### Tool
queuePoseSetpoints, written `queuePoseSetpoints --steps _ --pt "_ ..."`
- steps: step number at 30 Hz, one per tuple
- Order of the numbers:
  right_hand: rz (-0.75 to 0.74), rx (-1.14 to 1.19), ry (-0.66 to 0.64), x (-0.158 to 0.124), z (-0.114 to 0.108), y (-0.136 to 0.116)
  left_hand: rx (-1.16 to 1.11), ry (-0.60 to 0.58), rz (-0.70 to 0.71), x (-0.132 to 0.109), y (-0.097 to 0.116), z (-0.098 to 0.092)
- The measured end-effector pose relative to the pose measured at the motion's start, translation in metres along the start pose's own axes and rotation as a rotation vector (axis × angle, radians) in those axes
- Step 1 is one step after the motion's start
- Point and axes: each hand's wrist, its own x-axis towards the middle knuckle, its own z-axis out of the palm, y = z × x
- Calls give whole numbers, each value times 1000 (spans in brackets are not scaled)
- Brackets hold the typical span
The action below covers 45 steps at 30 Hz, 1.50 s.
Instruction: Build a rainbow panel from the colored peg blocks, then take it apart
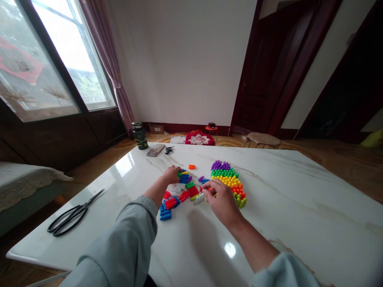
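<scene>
On the white marble table (299, 207) lies a built panel of plastic pegs (229, 181) in rows of purple, green, yellow, orange and lime. Left of it is a loose heap of coloured pegs (179, 195), red, blue, green and white. My left hand (172, 174) rests curled on the heap's far end, fingers closed over some green and yellow pieces. My right hand (221, 201) sits at the panel's near left edge, fingers pinched together on a small piece I cannot name. A single orange peg (192, 166) lies apart, beyond the heap.
Black scissors (73, 213) lie near the table's left edge. At the far left corner stand a green camouflage flask (139, 135), a phone (155, 150) and keys (168, 150). A stool (262, 138) and a red cushion (199, 138) sit on the floor beyond.
</scene>
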Motion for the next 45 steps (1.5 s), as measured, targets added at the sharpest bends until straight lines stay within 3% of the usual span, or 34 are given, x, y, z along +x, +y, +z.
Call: queuePoseSetpoints --steps 7,19,25,29,34,45 --pt "-7 12 -55 0 5 3 3 13 -22 -2 -3 2" --pt "20 -6 -109 -2 10 1 20 67 -49 -19 10 1" --pt "10 8 -114 -3 10 1 -19 105 -89 -14 17 -7" --pt "33 14 -116 -3 8 5 -73 55 -16 -9 29 -17" --pt "35 10 -115 -2 7 6 -68 -49 94 -13 51 -8" --pt "-15 -7 -91 -3 6 2 34 -65 89 -28 79 -3"
